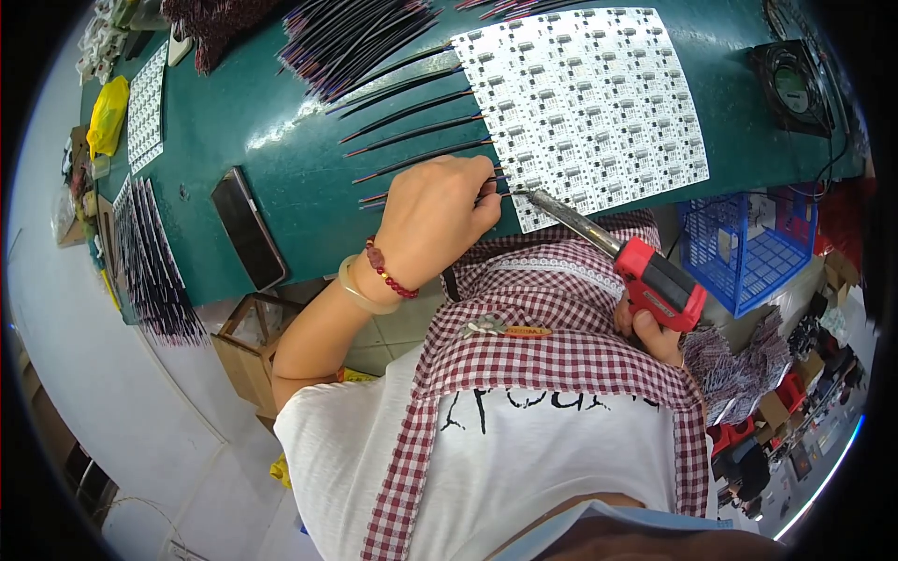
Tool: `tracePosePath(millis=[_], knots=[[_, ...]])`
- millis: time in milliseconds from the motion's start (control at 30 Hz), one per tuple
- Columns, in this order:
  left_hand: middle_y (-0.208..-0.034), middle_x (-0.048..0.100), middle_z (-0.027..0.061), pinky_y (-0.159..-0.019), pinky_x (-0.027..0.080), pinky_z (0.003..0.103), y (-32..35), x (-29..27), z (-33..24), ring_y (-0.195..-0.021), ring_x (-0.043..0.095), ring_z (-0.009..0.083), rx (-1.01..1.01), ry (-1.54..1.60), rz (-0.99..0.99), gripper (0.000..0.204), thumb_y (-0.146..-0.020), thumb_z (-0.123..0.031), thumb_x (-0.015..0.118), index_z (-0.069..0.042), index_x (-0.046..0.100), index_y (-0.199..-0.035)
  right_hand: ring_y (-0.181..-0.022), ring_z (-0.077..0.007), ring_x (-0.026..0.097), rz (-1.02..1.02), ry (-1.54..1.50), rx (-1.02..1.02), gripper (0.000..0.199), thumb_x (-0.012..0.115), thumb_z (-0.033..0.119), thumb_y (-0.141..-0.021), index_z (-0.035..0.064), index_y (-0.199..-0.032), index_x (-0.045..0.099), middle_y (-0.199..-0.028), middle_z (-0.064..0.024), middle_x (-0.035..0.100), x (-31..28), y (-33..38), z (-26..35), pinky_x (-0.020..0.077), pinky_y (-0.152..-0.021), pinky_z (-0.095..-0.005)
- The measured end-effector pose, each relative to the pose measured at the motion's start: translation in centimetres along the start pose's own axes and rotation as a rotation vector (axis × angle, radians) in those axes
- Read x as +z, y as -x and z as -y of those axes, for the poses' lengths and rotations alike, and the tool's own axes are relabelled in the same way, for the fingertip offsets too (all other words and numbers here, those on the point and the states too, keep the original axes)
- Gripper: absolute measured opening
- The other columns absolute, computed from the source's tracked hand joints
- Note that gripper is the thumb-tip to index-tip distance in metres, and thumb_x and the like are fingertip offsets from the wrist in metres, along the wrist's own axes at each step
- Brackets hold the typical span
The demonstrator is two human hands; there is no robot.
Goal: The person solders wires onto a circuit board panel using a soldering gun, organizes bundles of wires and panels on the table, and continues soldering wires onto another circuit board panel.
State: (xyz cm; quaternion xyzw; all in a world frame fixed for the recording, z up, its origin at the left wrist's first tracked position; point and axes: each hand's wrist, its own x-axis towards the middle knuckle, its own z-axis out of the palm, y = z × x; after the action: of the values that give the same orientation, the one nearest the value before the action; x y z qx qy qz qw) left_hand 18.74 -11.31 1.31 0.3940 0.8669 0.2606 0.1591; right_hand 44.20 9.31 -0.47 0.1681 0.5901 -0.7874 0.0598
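Observation:
A white panel of small circuit boards (599, 112) lies on the green table, its near left corner by my hands. My left hand (435, 210) is closed in a pinch on a thin dark wire (496, 179) at the panel's left edge. My right hand (655, 335) grips a red and black soldering iron (659, 280). Its metal tip points left and rests at or just above the panel's near left edge, close to my left fingers. Several dark wires (416, 133) stick out leftward in a row from that edge. Whether the tip touches the wire, I cannot tell.
Bundles of loose wires (355, 37) lie at the back of the green table (271, 93). To the left are a phone (249, 227), a wired panel (150, 257) and a yellow bag (108, 114). A small fan (791, 86) stands at the right, above a blue crate (744, 248).

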Motion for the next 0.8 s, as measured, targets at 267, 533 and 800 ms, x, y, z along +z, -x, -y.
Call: tracePosePath(millis=[267,533,800], knots=[[-0.063,0.057,0.0126,-0.057,0.046,0.041,0.1,0.0,-0.3,-0.064,0.058,0.0301,-0.036,0.0,0.016,0.009,-0.071,-0.011,0.059,-0.003,0.055,-0.068,-0.06,-0.0106,0.048,0.006,-0.129,-0.022,0.039,0.054,0.018,-0.09,-0.0032,-0.122,0.045,-0.073,-0.0044,0.053,0.5,0.0,0.5,0.0402,-0.055,-0.0263],[-0.063,0.059,0.011,-0.054,0.045,0.038,0.0,0.1,-0.5,-0.061,0.058,0.0286,-0.009,-0.06,-0.017,0.009,-0.069,-0.01,0.061,-0.003,0.055,-0.068,-0.063,-0.0111,0.051,-0.029,0.079,0.045,0.023,0.056,0.019,-0.088,-0.0015,-0.099,0.054,-0.073,-0.004,0.055,0.1,0.2,0.4,0.0412,-0.059,-0.0261],[-0.063,0.059,0.0105,-0.055,0.045,0.039,0.0,0.0,-0.6,-0.061,0.058,0.0284,0.002,-0.1,-0.007,0.01,-0.069,-0.011,0.061,-0.003,0.055,-0.069,-0.059,-0.0117,0.046,-0.051,-0.093,-0.021,0.041,0.056,0.029,-0.089,-0.0023,-0.115,0.047,-0.068,-0.0046,0.049,1.3,0.0,1.1,0.0397,-0.056,-0.0269]])
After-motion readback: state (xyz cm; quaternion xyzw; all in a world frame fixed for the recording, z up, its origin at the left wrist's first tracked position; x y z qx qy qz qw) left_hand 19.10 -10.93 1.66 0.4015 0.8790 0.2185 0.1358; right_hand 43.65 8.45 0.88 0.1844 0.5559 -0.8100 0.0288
